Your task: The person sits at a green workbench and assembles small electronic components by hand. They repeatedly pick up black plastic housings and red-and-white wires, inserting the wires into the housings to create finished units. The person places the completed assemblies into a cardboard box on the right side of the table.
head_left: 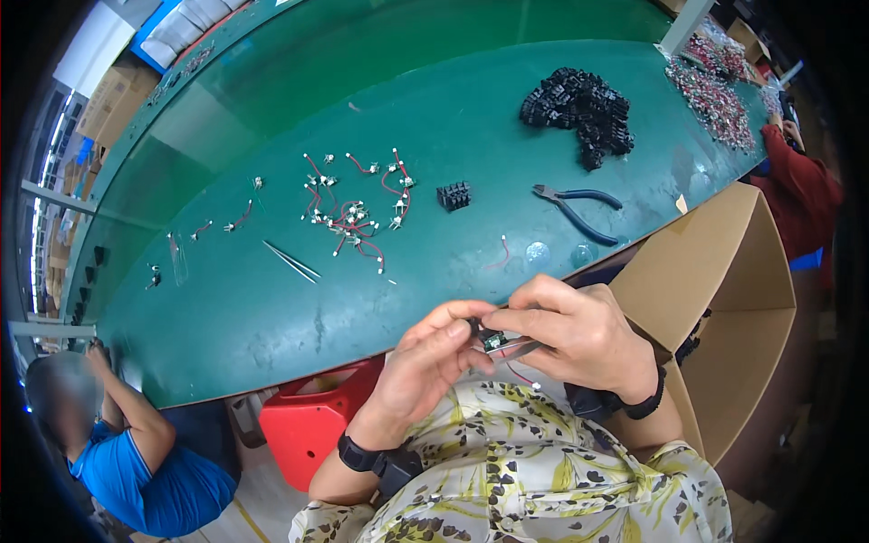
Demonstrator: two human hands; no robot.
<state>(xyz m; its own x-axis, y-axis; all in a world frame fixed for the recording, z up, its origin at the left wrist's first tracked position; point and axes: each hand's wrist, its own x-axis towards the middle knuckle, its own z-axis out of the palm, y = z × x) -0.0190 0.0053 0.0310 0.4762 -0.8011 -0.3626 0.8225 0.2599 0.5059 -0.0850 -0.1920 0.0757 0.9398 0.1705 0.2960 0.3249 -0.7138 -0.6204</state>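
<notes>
Left hand [425, 362] and right hand [570, 330] pinched together on a small green part [493, 341] (red wire trailing below), held over the lap just off the near edge of the green table [272, 317]. Behind, mid-table: tweezers [291, 261], loose red-wired bits [358, 213], blue-handled pliers [579, 208]; black pile [579, 109] toward the far right corner.

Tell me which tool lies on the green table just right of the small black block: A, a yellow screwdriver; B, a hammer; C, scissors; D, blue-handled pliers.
D: the blue-handled pliers lie flat on the green table, right of the small black block.
</notes>
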